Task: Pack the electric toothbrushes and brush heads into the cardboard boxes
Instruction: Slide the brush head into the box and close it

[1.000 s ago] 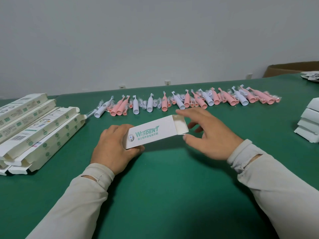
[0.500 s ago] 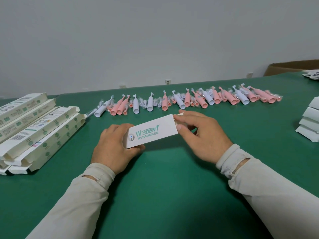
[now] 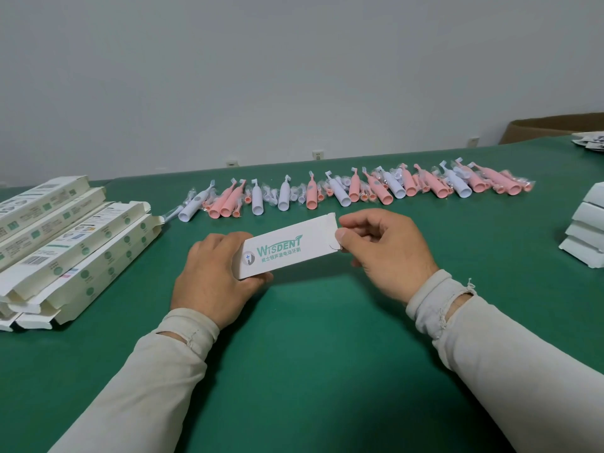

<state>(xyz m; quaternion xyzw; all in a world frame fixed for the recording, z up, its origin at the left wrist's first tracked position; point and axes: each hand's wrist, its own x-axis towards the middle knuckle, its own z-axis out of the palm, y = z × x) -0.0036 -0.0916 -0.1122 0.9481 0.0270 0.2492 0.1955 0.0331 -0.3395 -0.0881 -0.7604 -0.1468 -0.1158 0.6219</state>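
Between the two hands, just above the green table (image 3: 310, 371), a white cardboard box (image 3: 289, 245) printed with "WISDENT" in green lies on its long axis, its right end raised a little higher than its left. The left hand (image 3: 212, 276) grips the box's left end, thumb curled under the lower edge and fingers wrapped behind it. The right hand (image 3: 387, 253) pinches the box's right end, thumb pressed against the front face near the closed end flap and the curled fingers tucked behind. So the box spans the gap from one grip to the other, its printed face turned toward the camera.

Beyond the box, farther across the table, a long row of electric toothbrushes (image 3: 359, 191), pink and white, lies with brush tips pointing away; small brush heads (image 3: 295, 194) in clear wrappers sit among them. To the left, well apart from the hands, a pile of long printed boxes (image 3: 65, 253) lies flat with end flaps open. At the right edge a stack of white cartons (image 3: 588, 233) rests on the table, and a brown cardboard carton (image 3: 555, 127) stands past the table's far right corner.
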